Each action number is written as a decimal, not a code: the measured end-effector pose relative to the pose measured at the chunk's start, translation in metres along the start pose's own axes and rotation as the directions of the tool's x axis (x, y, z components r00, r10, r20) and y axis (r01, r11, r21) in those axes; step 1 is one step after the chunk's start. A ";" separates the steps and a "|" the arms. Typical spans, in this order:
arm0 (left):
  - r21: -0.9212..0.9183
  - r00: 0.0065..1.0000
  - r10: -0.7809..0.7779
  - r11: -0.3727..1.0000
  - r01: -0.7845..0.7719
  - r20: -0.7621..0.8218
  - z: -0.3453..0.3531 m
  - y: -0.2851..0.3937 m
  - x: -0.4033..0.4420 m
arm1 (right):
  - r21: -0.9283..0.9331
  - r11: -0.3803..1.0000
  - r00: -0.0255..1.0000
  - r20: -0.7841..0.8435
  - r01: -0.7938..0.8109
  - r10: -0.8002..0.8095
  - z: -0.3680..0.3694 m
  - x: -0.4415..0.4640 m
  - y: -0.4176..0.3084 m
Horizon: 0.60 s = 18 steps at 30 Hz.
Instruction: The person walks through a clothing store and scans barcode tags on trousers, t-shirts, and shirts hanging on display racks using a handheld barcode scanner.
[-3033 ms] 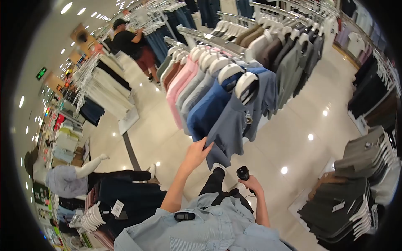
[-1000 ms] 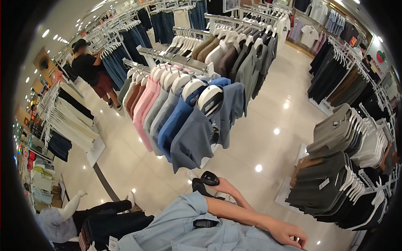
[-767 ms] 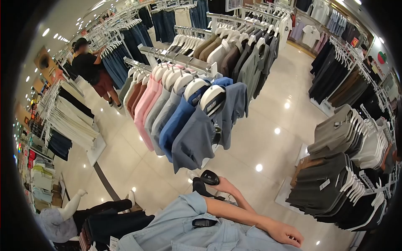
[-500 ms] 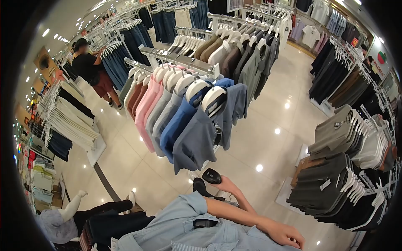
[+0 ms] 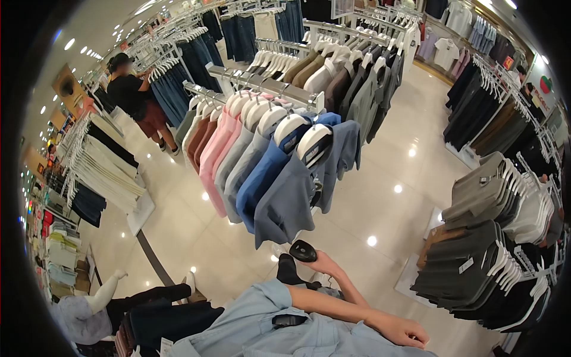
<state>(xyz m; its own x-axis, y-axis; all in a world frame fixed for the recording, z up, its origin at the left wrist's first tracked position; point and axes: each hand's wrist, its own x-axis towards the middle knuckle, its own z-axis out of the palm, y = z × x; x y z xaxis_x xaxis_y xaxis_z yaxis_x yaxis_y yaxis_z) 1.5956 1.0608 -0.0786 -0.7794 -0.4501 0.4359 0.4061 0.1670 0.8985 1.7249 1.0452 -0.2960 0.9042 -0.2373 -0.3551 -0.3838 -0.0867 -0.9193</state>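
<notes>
My right hand (image 5: 323,262) is closed around a black handheld scanner (image 5: 303,251) with a rounded oval head, held in front of my body. Across my light blue shirt (image 5: 267,324) lies my left forearm, crossing over the right one. At its end my left hand (image 5: 404,332) has its fingers curled down by the shirt fabric near my right elbow; whatever they may grip is hidden. Just beyond the scanner, a grey-blue shirt (image 5: 285,199) hangs at the front of a rack, beside a bright blue shirt (image 5: 262,184). Neither hand touches these shirts.
A metal clothes rack (image 5: 267,89) with pink, brown and grey shirts stands ahead. Dark tops (image 5: 458,268) hang at the right. A mannequin (image 5: 89,315) is at lower left. Another person (image 5: 134,98) stands by hanging jeans at the left. Tiled floor (image 5: 380,208) runs between racks.
The view has shifted slightly, so racks and the other person appear a little further right. My arms stay crossed and the scanner stays in my right hand.
</notes>
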 end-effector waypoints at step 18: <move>-0.230 0.994 0.049 0.971 -0.069 -0.094 0.008 0.033 -0.004 | 0.010 0.998 0.998 0.013 0.061 -0.061 0.005 -0.002 -0.015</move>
<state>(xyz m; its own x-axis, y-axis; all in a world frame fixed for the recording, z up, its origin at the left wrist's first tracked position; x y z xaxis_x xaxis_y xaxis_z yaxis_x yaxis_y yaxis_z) 1.6082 1.0751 -0.0499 -0.7107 -0.5216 0.4721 0.5579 -0.0090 0.8298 1.7297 1.0521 -0.2821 0.9282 -0.2192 -0.3005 -0.3262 -0.0915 -0.9409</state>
